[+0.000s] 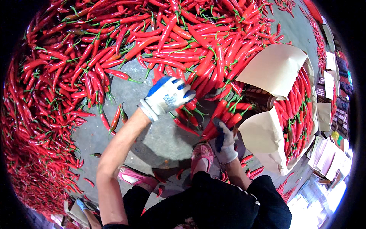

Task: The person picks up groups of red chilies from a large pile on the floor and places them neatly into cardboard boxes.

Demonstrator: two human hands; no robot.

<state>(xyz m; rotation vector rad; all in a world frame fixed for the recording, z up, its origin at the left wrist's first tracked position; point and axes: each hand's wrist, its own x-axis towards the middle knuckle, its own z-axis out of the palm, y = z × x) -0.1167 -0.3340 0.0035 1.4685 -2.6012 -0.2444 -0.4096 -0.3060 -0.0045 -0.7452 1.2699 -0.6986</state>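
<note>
My left hand (167,96), in a white and blue work glove, is at the near edge of the heap of red chili peppers (179,53). Its fingers are curled, and the palm side is hidden. Several red chilies show just beyond its fingertips. My right hand (225,143), in a similar glove, is closed round a bunch of red chilies (225,114) whose green stems point up and right. Right of that hand stands a crate lined with tan paper (272,70), packed with chilies lying side by side (295,110). Its paper flaps are folded outward.
Grey floor (164,137) shows between the heap and my pink shoes (202,154). Loose chilies (255,171) lie by my right arm. More paper-lined crates (325,114) line the far right. At lower left is another person's blue-gloved hand (81,205).
</note>
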